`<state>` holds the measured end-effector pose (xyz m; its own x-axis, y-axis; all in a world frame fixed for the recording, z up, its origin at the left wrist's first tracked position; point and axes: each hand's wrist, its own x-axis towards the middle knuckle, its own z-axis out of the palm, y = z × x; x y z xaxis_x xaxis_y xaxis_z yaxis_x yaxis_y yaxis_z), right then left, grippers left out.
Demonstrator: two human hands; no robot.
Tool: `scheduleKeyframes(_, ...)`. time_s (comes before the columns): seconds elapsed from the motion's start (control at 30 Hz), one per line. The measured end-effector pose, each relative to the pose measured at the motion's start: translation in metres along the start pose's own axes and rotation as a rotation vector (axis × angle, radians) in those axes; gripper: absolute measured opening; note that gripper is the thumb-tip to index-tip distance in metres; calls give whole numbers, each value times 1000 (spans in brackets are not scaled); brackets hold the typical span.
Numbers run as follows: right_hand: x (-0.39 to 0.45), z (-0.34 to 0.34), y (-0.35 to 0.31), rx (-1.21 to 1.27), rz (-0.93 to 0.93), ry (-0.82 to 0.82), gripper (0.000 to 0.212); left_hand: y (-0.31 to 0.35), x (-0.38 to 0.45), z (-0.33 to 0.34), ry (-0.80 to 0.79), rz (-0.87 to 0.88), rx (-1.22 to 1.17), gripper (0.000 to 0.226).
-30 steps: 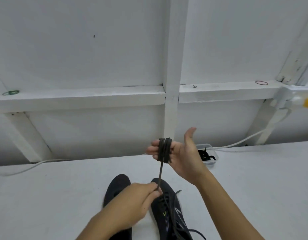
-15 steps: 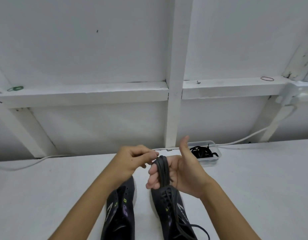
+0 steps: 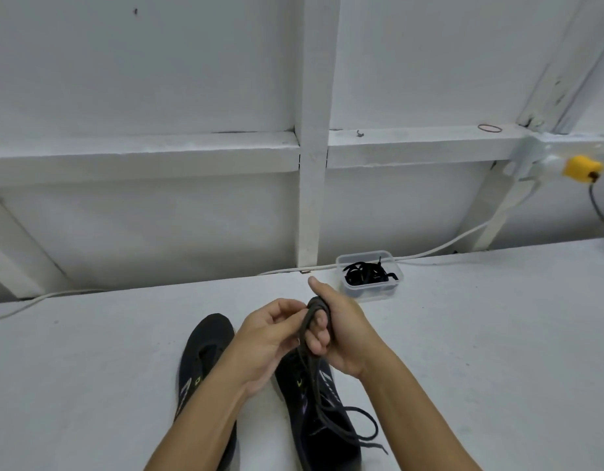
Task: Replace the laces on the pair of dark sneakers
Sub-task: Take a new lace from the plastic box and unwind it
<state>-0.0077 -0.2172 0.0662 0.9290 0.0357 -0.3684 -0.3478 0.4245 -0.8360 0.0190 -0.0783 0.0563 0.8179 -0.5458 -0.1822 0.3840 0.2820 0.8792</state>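
Dark flat shoelace (image 3: 313, 312) coiled round curled fingers of right hand (image 3: 341, 331), above right dark sneaker (image 3: 322, 413). Left hand (image 3: 270, 338) pinches lace strand beside coil. Left dark sneaker (image 3: 200, 362) alongside on white table (image 3: 480, 351).

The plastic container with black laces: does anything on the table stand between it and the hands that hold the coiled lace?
Nothing visible does. The plastic container sits at the back of the table, just beyond the right hand. The table between them is bare. The left hand pinches the coiled lace; both sneakers lie nearer the person.
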Motion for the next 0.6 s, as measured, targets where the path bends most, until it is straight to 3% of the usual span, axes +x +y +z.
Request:
scheduleKeyframes(0.1,1,-7,3,-38,-25,139,70,-5,10,7,-36,16,69,27)
scheduleKeyframes(0.33,5,-25,12,-146,-68,485,79,-30,31,26,68,-16,209,13)
scheduleKeyframes(0.6,5,-53,17,-19,-71,620,66,-47,47,53,130,-115,200,11)
